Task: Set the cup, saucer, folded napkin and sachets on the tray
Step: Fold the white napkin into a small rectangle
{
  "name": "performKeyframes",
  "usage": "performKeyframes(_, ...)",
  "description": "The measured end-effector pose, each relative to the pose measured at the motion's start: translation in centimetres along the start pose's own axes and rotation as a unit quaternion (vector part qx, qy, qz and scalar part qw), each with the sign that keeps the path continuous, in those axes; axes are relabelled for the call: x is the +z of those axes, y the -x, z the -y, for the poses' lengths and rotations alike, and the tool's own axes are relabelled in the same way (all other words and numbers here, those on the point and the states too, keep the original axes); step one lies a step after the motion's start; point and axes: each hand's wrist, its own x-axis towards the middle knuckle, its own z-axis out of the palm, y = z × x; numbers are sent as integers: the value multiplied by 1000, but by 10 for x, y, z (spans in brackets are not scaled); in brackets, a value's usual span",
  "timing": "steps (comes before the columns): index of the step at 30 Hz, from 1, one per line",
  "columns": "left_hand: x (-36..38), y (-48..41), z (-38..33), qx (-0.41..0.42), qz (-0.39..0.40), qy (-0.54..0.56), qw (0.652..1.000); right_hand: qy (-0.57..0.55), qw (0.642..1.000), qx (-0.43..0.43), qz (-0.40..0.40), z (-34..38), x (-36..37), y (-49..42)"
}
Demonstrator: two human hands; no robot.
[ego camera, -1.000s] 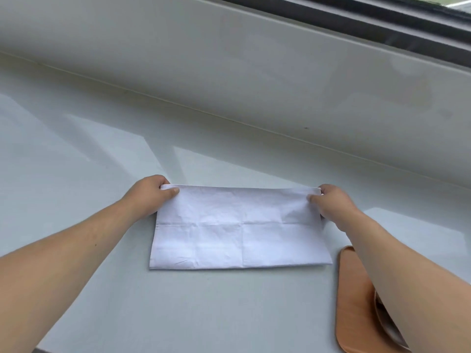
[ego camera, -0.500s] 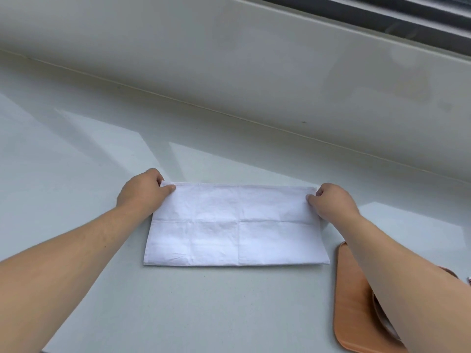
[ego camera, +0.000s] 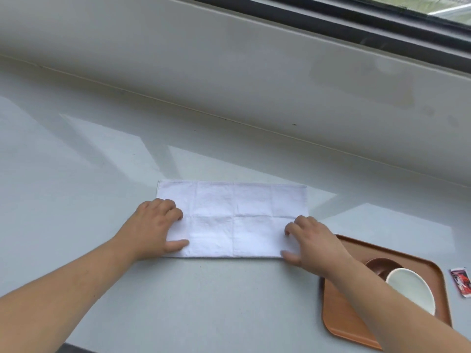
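A white napkin [ego camera: 234,217], folded into a long rectangle, lies flat on the pale counter. My left hand [ego camera: 155,230] rests on its near left corner, fingers curled, thumb on the cloth. My right hand [ego camera: 312,242] rests on its near right corner the same way. Whether either hand pinches the edge or only presses it I cannot tell. To the right stands a brown tray [ego camera: 341,324] with a brown saucer [ego camera: 379,266] and a white cup [ego camera: 413,289] on it, partly hidden by my right forearm. A red and white sachet [ego camera: 460,282] lies on the counter beyond the tray.
The counter [ego camera: 76,200] runs back to a low pale wall [ego camera: 229,72] under a dark window frame. Its front edge shows at the bottom left.
Both hands have moved from the napkin's far corners to its near corners. The view now takes in more of the tray, the cup and the sachet.
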Motion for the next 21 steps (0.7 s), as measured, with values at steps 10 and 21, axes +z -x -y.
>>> performKeyframes(10, 9, 13, -65, 42, 70, 33, 996, 46, 996, 29, -70, 11, 14, 35)
performKeyframes(21, -10, 43, -54, -15, 26, -21, 999, 8, 999, 22, -42, 22, 16, 75)
